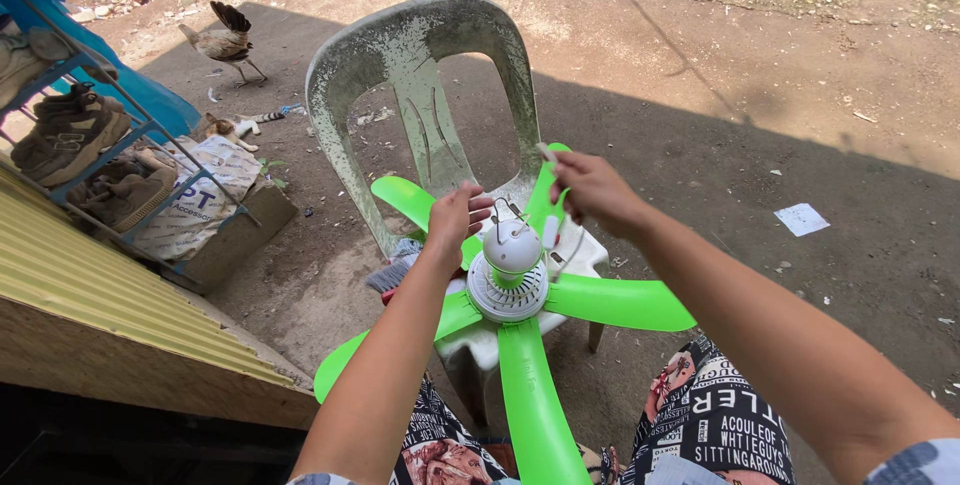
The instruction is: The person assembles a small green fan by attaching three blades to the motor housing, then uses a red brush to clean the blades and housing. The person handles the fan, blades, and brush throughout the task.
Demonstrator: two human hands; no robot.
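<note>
The green-bladed ceiling fan [510, 290] lies hub-up on the worn plastic chair [420, 65], where the left hand [455, 220] closes on its 10 o'clock side, steadying it, while the right hand [590, 190] pinches the white cord [551, 230] at 1 o'clock.

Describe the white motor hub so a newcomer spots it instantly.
Find the weathered pale plastic chair on the dirt yard. On its seat lies a small ceiling fan with bright green blades, between the left hand and the right hand. The motor hub sits where the blades meet: the only white, round, domed part, with a ribbed vented ring.
</note>
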